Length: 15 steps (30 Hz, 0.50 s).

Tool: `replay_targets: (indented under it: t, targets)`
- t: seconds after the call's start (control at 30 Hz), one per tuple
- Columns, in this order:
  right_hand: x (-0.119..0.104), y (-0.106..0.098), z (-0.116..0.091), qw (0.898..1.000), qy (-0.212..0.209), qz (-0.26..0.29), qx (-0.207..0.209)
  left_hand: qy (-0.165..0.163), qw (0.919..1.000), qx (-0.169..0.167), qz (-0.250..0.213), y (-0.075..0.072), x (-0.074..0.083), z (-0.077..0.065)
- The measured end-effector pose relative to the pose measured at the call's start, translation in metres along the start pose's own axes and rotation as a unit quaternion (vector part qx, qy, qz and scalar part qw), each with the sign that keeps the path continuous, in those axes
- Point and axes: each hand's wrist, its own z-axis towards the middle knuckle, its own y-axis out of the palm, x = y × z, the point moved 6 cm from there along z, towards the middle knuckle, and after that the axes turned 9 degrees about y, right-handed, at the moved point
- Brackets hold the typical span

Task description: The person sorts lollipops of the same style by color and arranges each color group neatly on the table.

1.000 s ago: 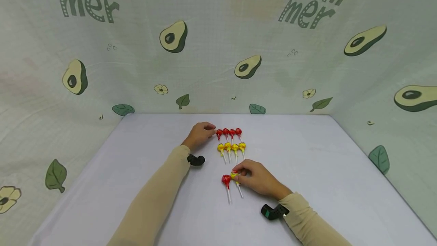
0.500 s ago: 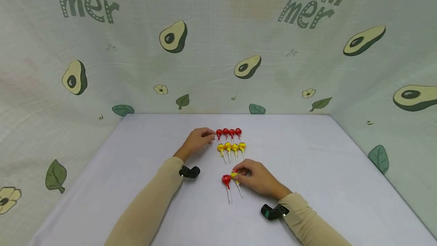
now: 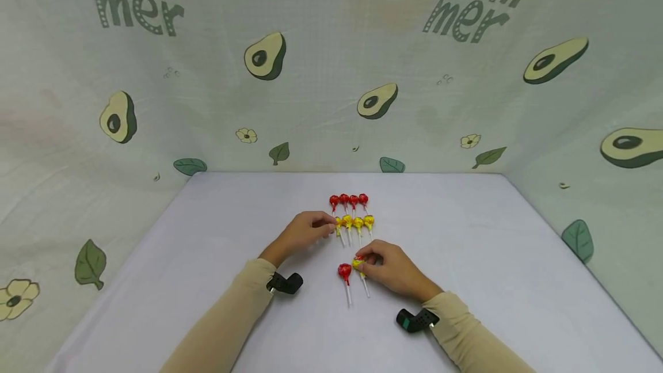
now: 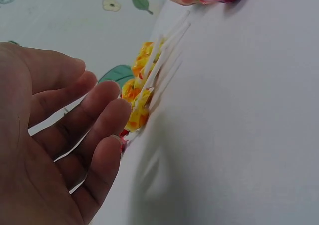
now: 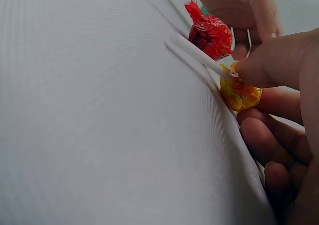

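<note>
My right hand (image 3: 391, 268) pinches the wrapped head of a yellow lollipop (image 5: 239, 96) between thumb and finger, its white stick slanting toward me. Just left of it lies a red lollipop (image 3: 344, 271), apart from the others. My left hand (image 3: 304, 232) hovers at the left end of the yellow lollipop row (image 3: 358, 223), its fingertips overlapping the endmost head in the head view. In the left wrist view its fingers are loosely bent with nothing between them. Behind the yellow row lies a row of red lollipops (image 3: 354, 200), heads pointing away.
A white-covered table (image 3: 466, 258) carries all the lollipops. Behind it hangs a pale cloth (image 3: 316, 102) printed with avocados and leaves, which also rises along both sides. Black wrist-worn devices sit on the left sleeve (image 3: 243, 298) and right sleeve (image 3: 466, 327).
My left hand has drawn back from the red row's left end and come nearer to me, to the left end of the yellow row. My right hand keeps pinching the yellow lollipop in place.
</note>
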Motion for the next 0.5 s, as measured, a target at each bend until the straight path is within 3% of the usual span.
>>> replay_targets:
  t: [0.2, 0.5]
  targets:
    - [-0.002, -0.003, 0.001, 1.000, 0.006, 0.001, 0.006, 0.007, 0.9996, -0.026, -0.009, 0.007, 0.006, -0.014]
    - [-0.003, -0.003, 0.000, 1.000, -0.006, 0.009, 0.014, 0.029, 0.9944, -0.076, -0.068, 0.019, 0.005, -0.026]
